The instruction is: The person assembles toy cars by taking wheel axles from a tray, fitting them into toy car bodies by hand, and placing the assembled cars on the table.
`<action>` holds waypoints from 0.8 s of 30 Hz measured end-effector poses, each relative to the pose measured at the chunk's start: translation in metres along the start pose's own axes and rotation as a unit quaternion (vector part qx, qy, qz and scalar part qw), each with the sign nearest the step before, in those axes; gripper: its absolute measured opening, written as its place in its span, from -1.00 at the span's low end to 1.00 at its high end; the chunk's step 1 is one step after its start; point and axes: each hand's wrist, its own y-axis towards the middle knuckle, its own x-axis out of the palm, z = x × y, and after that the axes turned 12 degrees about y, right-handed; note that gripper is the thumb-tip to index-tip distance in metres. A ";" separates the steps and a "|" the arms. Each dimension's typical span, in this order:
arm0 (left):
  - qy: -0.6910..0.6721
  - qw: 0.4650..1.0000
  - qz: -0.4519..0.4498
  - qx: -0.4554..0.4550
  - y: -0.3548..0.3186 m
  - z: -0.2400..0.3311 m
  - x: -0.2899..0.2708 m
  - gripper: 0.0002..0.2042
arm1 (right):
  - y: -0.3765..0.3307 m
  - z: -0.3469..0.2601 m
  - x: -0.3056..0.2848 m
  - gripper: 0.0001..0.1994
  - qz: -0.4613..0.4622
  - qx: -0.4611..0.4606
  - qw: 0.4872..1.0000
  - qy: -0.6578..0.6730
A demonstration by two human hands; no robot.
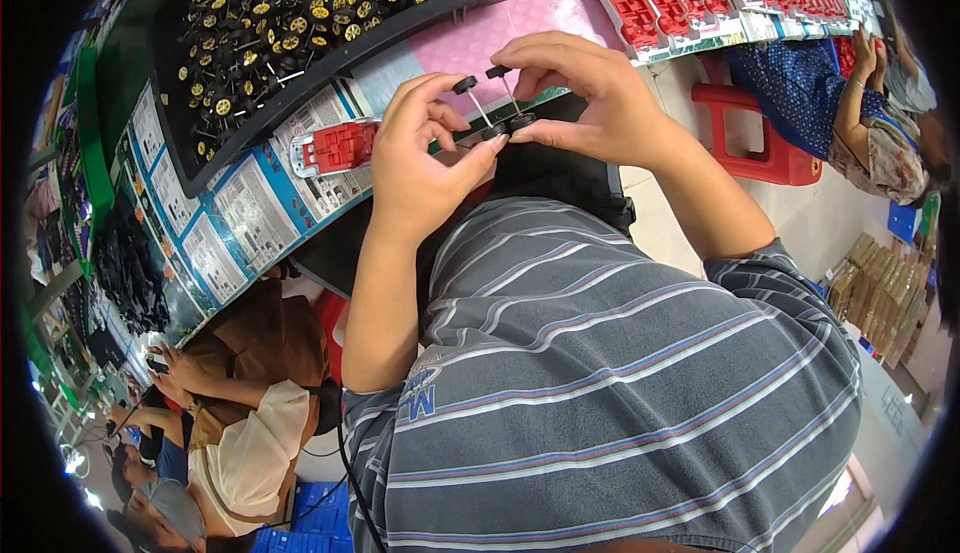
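Because both hands meet at the upper centre of the frame, above the striped-shirted torso, the small parts sit close to the eyes and clear of the surface.
Left hand (420, 158): grip pressed together, thumb and forefinger pinching a thin metal axle with small black plastic wheels (478, 108); wrist bent back, forearm rising from the lower edge.
Right hand (590, 98): grip pinching a second black-wheeled metal axle (510, 98), fingers curled over it; elbow out to the right.
Axle position: the two rods stand side by side, nearly upright, presumably for alignment.
Red plastic toy chassis in a clear blister (335, 148): lies on the pink surface (480, 38), just left of the left hand, within reach.
Black tray of yellow-hubbed wheels (300, 13): upper left, behind the chassis.
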 end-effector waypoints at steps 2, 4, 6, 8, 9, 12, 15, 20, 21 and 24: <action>-0.008 1.000 0.010 0.004 -0.008 0.003 -0.004 -0.46 | 0.002 -0.005 0.004 -0.35 0.003 -0.052 0.999 -0.013; 0.001 1.000 0.023 0.010 -0.014 0.005 -0.008 -0.45 | 0.008 -0.011 0.010 -0.34 -0.003 -0.062 0.998 -0.014; 0.028 0.998 0.043 0.026 -0.016 0.008 -0.013 -0.45 | 0.012 -0.013 0.015 -0.33 -0.006 -0.083 0.996 -0.015; 0.021 0.998 0.048 0.025 -0.019 0.009 -0.018 -0.44 | 0.010 -0.013 0.017 -0.33 -0.022 -0.069 0.997 0.002; 0.035 0.997 0.052 0.035 -0.021 0.009 -0.020 -0.44 | 0.010 -0.013 0.019 -0.33 -0.033 -0.054 0.998 0.017; 0.050 0.996 0.063 0.043 -0.026 0.011 -0.024 -0.43 | 0.011 -0.015 0.022 -0.33 -0.043 -0.069 0.997 0.001; 0.057 0.995 0.068 0.045 -0.029 0.011 -0.025 -0.43 | 0.010 -0.017 0.025 -0.32 -0.041 -0.068 0.997 -0.004; 0.066 0.994 0.071 0.054 -0.033 0.008 -0.026 -0.42 | 0.011 -0.018 0.028 -0.32 -0.042 -0.084 0.995 -0.025; 0.064 0.994 0.074 0.051 -0.033 0.008 -0.025 -0.42 | 0.012 -0.019 0.028 -0.33 -0.043 -0.084 0.995 -0.030; 0.062 0.994 0.075 0.047 -0.032 0.009 -0.025 -0.42 | 0.012 -0.017 0.028 -0.33 -0.045 -0.081 0.995 -0.026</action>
